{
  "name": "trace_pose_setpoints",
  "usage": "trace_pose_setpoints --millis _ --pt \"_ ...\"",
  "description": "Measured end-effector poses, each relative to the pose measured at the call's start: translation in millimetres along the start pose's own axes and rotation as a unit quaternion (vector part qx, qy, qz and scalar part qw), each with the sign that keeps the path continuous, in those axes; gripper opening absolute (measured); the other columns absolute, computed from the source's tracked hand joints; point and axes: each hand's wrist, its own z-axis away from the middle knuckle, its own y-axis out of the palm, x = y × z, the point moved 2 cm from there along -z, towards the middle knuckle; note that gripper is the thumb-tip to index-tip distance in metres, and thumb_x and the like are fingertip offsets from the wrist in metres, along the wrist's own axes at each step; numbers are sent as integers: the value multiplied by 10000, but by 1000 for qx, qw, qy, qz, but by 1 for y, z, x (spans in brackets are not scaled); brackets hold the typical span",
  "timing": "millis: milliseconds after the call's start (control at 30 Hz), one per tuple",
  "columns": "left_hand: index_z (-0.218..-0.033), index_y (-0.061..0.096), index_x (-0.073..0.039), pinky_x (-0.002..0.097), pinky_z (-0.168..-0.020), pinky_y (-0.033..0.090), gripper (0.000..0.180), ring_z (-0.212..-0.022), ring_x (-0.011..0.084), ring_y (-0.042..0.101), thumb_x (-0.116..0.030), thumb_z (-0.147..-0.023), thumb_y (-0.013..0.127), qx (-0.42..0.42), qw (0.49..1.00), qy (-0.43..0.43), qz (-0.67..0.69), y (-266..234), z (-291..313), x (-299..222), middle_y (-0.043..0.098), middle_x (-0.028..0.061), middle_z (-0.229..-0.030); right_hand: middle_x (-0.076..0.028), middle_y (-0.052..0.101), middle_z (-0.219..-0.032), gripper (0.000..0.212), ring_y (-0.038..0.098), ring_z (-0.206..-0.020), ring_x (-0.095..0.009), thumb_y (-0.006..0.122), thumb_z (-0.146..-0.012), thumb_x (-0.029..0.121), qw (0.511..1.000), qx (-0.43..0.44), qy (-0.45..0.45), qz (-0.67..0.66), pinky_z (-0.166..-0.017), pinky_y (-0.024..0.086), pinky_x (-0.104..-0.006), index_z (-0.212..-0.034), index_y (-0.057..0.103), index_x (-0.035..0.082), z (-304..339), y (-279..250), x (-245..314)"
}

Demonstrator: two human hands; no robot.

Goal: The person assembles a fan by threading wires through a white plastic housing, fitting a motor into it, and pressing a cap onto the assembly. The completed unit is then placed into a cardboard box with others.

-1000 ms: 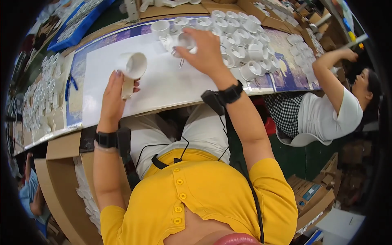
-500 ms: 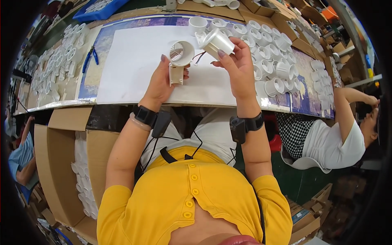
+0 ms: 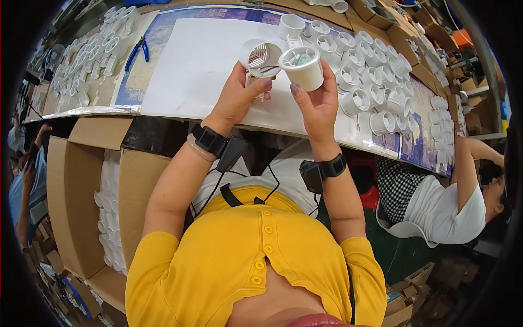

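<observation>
My left hand [image 3: 235, 101] is closed around a white plastic housing [image 3: 249, 53] with a round open end, a slatted grille inside and a bracket below. Thin dark wire shows at the housing's mouth. A white cylindrical cup [image 3: 306, 76] is in my right hand [image 3: 318, 103], its rimmed end tilted up toward me. Inside the cup sit white inner parts and something greenish, too small to name. The two pieces are side by side above the white sheet [image 3: 190, 71], nearly touching; whether they meet I cannot tell.
Several white cups [image 3: 376, 76] crowd the table's right side. White ring-shaped parts [image 3: 103, 46] and blue pliers [image 3: 136, 53] lie at left. A cardboard box [image 3: 76, 201] holding white pieces stands lower left. A seated person [image 3: 436, 201] is at right, another person [image 3: 27, 185] at far left.
My right hand has turned the cup so its rimmed end faces up, and brought it beside the housing. My left hand has tilted the housing. The whole view has shifted.
</observation>
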Motion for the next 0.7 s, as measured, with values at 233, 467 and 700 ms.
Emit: trace_pose_setpoints --millis 233,467,700 --pt "-1231 410 -50 254 -640 485 503 -795 115 560 -151 -825 689 -44 998 -30 -29 0 -4 -7 585 65 -1027 -121 458 -1243 696 487 -1155 -211 704 -751 26 999 29 45 -4 -975 417 -342 -1331 319 25 8 -12 -8" --pt "-1210 426 -39 239 -620 485 532 -805 100 570 -182 -788 718 -43 977 -56 -201 5 -7 -5 566 42 -1024 -109 546 -1163 566 514 -1116 -178 698 -755 73 971 112 95 187 -971 400 -310 -1253 432 27 10 -18 -5" --pt "-1208 426 -34 238 -620 483 561 -789 102 575 -203 -768 730 -16 971 -41 -237 3 -4 -10 536 59 -1068 -99 578 -1047 376 560 -991 -213 630 -802 69 912 73 -55 400 -876 441 -297 -1164 541 24 3 -12 5"
